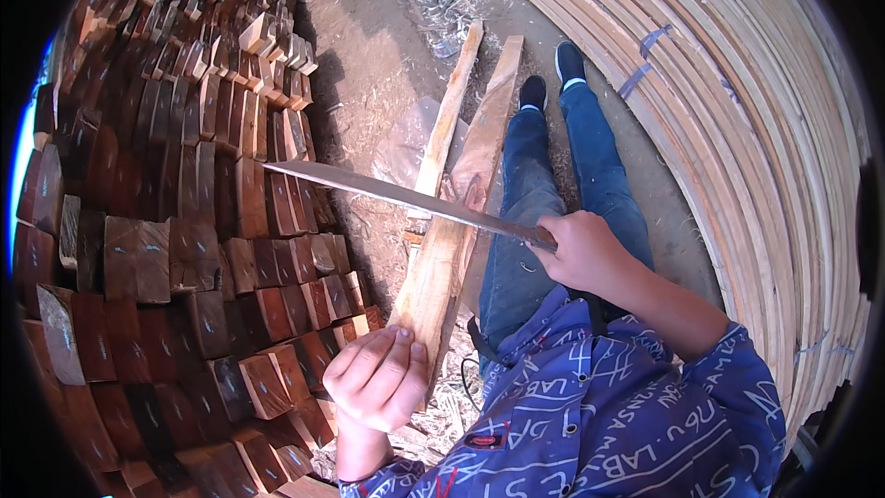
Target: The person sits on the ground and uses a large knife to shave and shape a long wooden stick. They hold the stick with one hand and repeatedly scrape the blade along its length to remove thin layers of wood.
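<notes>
My right hand [583,249] is closed around the handle of a long machete [369,186]. Its narrow, pointed metal blade stretches left across a rough wooden board [426,290], crossing above the middle of its length; whether the edge touches the wood I cannot tell. With bent fingers, my left hand [378,378] grips the near end of this board, which slopes away from me toward the ground. The board has pale wood, a knot and a darker side. Beside its far part lies a second, narrower strip of wood [446,120].
Stacked dark red-brown timber blocks [198,258] rise along the left. Long pale planks [737,129], tied with blue strips, curve along the right. Wood shavings [442,5] and a clear plastic sheet [406,143] lie on the dirt ground. My legs [599,148] stretch forward beside the board.
</notes>
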`<state>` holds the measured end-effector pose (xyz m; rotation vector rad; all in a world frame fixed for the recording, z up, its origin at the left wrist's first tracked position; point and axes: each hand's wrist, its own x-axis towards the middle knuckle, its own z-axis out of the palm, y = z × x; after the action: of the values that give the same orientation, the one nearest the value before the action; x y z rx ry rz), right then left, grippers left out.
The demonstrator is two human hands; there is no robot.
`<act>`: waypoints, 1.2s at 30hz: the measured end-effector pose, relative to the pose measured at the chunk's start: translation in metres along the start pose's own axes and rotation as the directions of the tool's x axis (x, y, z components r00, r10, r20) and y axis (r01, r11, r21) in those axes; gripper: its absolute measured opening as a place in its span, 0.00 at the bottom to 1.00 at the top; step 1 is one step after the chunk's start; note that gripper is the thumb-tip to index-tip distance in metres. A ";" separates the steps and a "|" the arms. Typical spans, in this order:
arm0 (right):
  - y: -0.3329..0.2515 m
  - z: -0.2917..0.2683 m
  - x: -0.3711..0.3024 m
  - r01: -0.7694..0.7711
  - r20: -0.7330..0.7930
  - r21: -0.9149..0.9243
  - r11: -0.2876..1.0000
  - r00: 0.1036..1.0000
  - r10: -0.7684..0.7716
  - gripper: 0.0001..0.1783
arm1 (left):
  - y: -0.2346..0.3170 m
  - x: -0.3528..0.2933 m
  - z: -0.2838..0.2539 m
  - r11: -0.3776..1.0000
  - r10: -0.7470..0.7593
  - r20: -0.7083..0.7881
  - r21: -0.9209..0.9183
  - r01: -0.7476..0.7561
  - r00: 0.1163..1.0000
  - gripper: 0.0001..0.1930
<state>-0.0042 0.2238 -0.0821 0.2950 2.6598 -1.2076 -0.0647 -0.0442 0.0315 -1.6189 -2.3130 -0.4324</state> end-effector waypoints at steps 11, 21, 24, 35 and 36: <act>0.111 -0.009 0.046 -0.360 -0.038 -0.074 0.930 0.933 0.358 0.11 | 0.017 0.006 0.002 0.999 0.046 0.026 0.020 -0.047 0.999 0.08; 0.106 0.025 0.043 -0.311 -0.088 0.088 0.946 0.944 0.318 0.14 | 0.000 0.017 -0.006 0.999 -0.013 0.010 -0.034 0.013 1.000 0.09; 0.098 0.036 0.041 -0.364 -0.004 0.218 0.905 0.927 0.374 0.14 | 0.003 0.011 -0.005 0.998 -0.052 0.030 -0.030 0.053 0.998 0.07; 0.076 0.046 -0.005 -0.445 0.097 0.386 0.808 0.891 0.444 0.14 | -0.003 -0.015 0.010 0.910 -0.415 -0.228 -0.104 0.402 0.881 0.16; 0.072 0.044 -0.011 -0.438 0.074 0.387 0.811 0.892 0.446 0.14 | -0.002 -0.014 0.013 0.891 -0.454 -0.260 -0.140 0.431 0.853 0.16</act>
<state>0.0303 0.2360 -0.1589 0.9383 2.1475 -1.5561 -0.0632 -0.0516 0.0143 -0.9493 -2.4469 -0.8083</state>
